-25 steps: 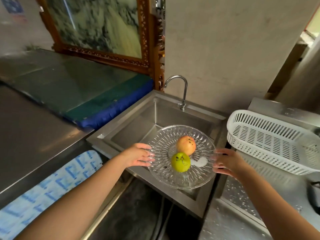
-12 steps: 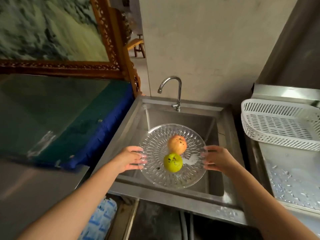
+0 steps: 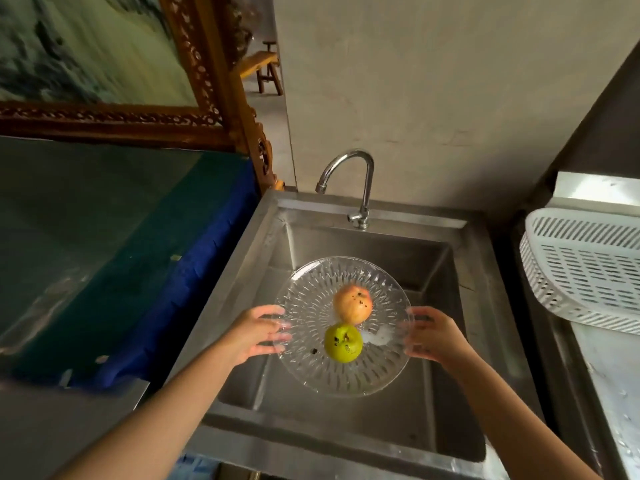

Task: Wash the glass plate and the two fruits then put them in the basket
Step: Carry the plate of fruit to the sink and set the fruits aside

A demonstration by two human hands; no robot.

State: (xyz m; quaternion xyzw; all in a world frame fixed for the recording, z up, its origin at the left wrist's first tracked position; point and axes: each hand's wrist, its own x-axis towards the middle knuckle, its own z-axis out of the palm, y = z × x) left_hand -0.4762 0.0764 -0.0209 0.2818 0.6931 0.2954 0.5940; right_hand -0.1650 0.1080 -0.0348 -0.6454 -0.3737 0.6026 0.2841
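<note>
A clear patterned glass plate hangs level over the steel sink. My left hand grips its left rim and my right hand grips its right rim. On the plate lie an orange-pink fruit with dark specks and, nearer me, a green fruit, the two touching. A small white smear sits on the plate right of the green fruit. The white slotted plastic basket stands on the steel counter to the right of the sink.
A curved chrome tap rises at the sink's back rim, its spout above the basin's back left; no water runs. Left of the sink lies a dark green slab with a blue edge, with a carved wooden frame behind it. A wet steel counter lies right.
The view has swung left and closer, so the sink now sits centred below me. The plate with both fruits, held in both hands, has come over the basin's middle.
</note>
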